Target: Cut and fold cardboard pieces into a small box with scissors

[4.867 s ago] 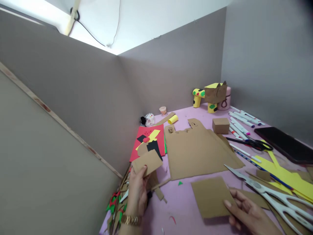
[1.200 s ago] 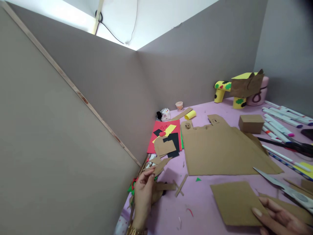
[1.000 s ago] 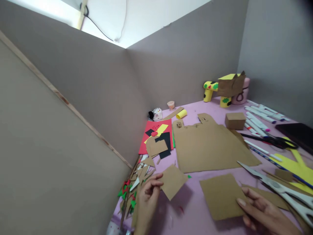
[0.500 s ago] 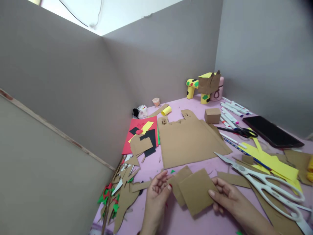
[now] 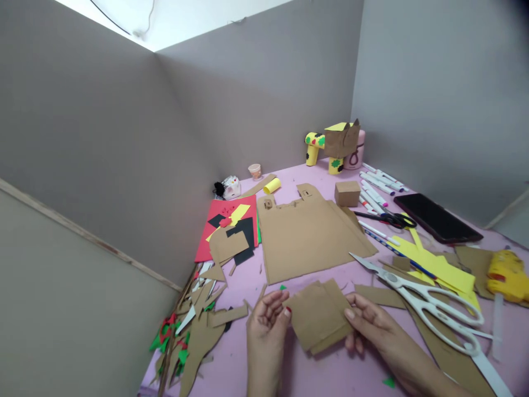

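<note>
Two small squarish cardboard pieces are held one over the other above the near part of the pink table. The front piece (image 5: pixel 312 317) overlaps most of the back piece (image 5: pixel 341 303). My left hand (image 5: pixel 269 322) pinches the left edge of the front piece, fingers curled. At the right edge my right hand (image 5: pixel 374 324) grips the back piece between thumb and fingers. A large cardboard sheet (image 5: pixel 308 240) with cut-out notches lies just beyond. White-handled scissors (image 5: pixel 430 303) rest to the right of my right hand.
Cardboard scraps (image 5: pixel 206 336) pile up at left, beside red sheets (image 5: pixel 206 242). At right are markers (image 5: pixel 378 184), black scissors (image 5: pixel 392 219), a phone (image 5: pixel 436 218), yellow paper (image 5: pixel 438 264) and a yellow glue gun (image 5: pixel 508 275). A yellow-legged cardboard animal (image 5: pixel 341 142) stands at the back.
The two cardboard pieces have slid together and overlap more, with the left one now in front. My view has shifted slightly right, bringing more of the yellow glue gun into sight.
</note>
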Demonstrator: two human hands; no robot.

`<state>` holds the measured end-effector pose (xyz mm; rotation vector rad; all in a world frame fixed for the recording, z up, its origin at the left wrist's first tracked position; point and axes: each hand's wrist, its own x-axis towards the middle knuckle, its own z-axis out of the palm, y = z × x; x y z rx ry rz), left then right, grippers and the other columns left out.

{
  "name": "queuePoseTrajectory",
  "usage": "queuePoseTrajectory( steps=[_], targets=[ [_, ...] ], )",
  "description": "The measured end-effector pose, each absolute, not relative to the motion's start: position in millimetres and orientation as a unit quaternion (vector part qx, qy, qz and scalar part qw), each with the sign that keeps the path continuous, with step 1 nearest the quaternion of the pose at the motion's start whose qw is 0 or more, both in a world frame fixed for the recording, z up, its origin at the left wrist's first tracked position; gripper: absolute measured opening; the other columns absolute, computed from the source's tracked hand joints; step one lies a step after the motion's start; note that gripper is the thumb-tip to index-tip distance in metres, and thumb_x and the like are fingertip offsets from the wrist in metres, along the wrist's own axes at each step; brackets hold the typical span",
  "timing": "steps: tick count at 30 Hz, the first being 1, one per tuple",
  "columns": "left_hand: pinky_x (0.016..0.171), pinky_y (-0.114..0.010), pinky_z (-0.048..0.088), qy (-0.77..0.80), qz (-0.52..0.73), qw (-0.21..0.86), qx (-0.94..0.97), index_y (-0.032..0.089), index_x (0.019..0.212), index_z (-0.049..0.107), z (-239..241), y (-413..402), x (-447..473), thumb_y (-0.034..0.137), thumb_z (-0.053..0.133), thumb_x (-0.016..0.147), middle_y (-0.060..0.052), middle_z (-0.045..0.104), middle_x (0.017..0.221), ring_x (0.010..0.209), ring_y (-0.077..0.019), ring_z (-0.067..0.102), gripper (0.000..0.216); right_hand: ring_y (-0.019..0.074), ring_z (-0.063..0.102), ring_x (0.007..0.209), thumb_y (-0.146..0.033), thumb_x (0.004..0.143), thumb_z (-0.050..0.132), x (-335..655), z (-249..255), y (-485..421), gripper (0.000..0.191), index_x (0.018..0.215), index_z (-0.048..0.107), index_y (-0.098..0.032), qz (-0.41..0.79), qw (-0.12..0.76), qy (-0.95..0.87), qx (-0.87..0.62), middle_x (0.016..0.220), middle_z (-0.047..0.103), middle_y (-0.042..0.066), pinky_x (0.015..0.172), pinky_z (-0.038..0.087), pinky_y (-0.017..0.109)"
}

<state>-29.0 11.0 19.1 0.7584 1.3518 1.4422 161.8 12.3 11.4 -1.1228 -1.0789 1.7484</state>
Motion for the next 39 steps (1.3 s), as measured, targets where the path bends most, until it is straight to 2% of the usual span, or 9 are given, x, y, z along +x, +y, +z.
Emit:
queuePoseTrajectory(
  steps=[5, 8, 11, 14, 17, 30, 33, 36, 39],
  targets=[
    [0.084, -0.033, 0.048, 0.575, 0.597, 0.449, 0.335, 0.017, 0.087, 0.063, 12.4, 7.6, -18.8, 0.022, 0.071, 0.06, -0.01, 0.068, 0.098, 0.095, -0.0209, 0.062, 0.029, 0.0099, 0.05, 0.046, -0.051, 0.081, 0.053, 162.5, 10.5, 11.4, 0.034, 0.093, 0.047, -0.019, 0.69, 0.393, -0.427, -0.432, 0.055, 0.06, -0.005, 0.045, 0.035, 0.02],
    [0.087, -0.034, 0.047, 0.588, 0.604, 0.421, 0.335, 0.017, 0.097, 0.061, 10.6, 2.9, -14.2, 0.025, 0.071, 0.062, -0.013, 0.064, 0.11, 0.102, -0.0221, 0.059, 0.037, 0.0102, 0.05, 0.047, -0.05, 0.08, 0.055, 162.1, 9.6, 10.7, 0.035, 0.094, 0.048, -0.019, 0.687, 0.39, -0.443, -0.423, 0.056, 0.06, -0.004, 0.046, 0.035, 0.02],
    [0.089, -0.036, 0.046, 0.566, 0.597, 0.472, 0.316, 0.016, 0.107, 0.058, 10.0, -1.6, -8.9, 0.03, 0.068, 0.067, -0.015, 0.06, 0.118, 0.107, -0.0241, 0.057, 0.044, 0.0111, 0.051, 0.05, -0.049, 0.079, 0.057, 162.3, 9.7, 10.2, 0.033, 0.094, 0.05, -0.02, 0.682, 0.402, -0.442, -0.421, 0.058, 0.058, -0.005, 0.047, 0.036, 0.021],
    [0.084, -0.038, 0.048, 0.526, 0.551, 0.564, 0.319, 0.013, 0.101, 0.064, 12.1, -4.9, -5.1, 0.034, 0.062, 0.073, -0.016, 0.068, 0.105, 0.1, -0.0271, 0.061, 0.035, 0.0115, 0.052, 0.052, -0.048, 0.079, 0.058, 162.8, 9.8, 10.2, 0.031, 0.094, 0.053, -0.021, 0.679, 0.407, -0.441, -0.423, 0.063, 0.058, -0.004, 0.047, 0.038, 0.021],
    [0.08, -0.037, 0.049, 0.518, 0.553, 0.567, 0.323, 0.014, 0.094, 0.068, 15.1, -6.6, -4.8, 0.033, 0.063, 0.073, -0.013, 0.071, 0.096, 0.095, -0.027, 0.062, 0.029, 0.0129, 0.054, 0.057, -0.047, 0.08, 0.057, 163.1, 7.8, 10.4, 0.029, 0.094, 0.055, -0.022, 0.672, 0.401, -0.458, -0.42, 0.068, 0.058, -0.003, 0.047, 0.038, 0.021],
    [0.083, -0.034, 0.046, 0.502, 0.543, 0.597, 0.31, 0.015, 0.095, 0.066, 10.4, -7.3, -10.7, 0.031, 0.061, 0.075, -0.012, 0.07, 0.098, 0.092, -0.0234, 0.063, 0.026, 0.0095, 0.049, 0.047, -0.045, 0.08, 0.057, 163.5, -2.1, 9.9, 0.029, 0.092, 0.055, -0.019, 0.68, 0.377, -0.459, -0.429, 0.06, 0.058, -0.005, 0.046, 0.032, 0.02],
    [0.079, -0.033, 0.048, 0.522, 0.558, 0.561, 0.32, 0.014, 0.091, 0.067, 14.3, -6.1, -21.8, 0.032, 0.062, 0.074, -0.011, 0.071, 0.094, 0.087, -0.023, 0.064, 0.025, 0.0104, 0.047, 0.047, -0.049, 0.083, 0.052, 165.5, -7.6, 8.6, 0.034, 0.098, 0.052, -0.019, 0.67, 0.377, -0.447, -0.457, 0.052, 0.058, -0.005, 0.048, 0.033, 0.021],
    [0.071, -0.032, 0.05, 0.593, 0.605, 0.44, 0.298, 0.014, 0.084, 0.065, 24.4, -3.4, -53.0, 0.036, 0.065, 0.069, -0.011, 0.072, 0.086, 0.079, -0.0228, 0.066, 0.028, 0.0111, 0.045, 0.046, -0.053, 0.08, 0.055, 169.0, -16.4, 9.0, 0.042, 0.103, 0.049, -0.019, 0.672, 0.375, -0.425, -0.477, 0.05, 0.06, -0.005, 0.048, 0.035, 0.022],
    [0.069, -0.029, 0.051, 0.64, 0.639, 0.33, 0.271, 0.015, 0.095, 0.061, 40.2, -0.6, -100.3, 0.041, 0.062, 0.069, -0.01, 0.07, 0.09, 0.08, -0.0207, 0.065, 0.037, 0.0114, 0.045, 0.046, -0.058, 0.074, 0.058, 171.5, -23.1, 9.9, 0.05, 0.102, 0.048, -0.018, 0.686, 0.364, -0.413, -0.476, 0.049, 0.06, -0.004, 0.047, 0.035, 0.021]
  ],
)
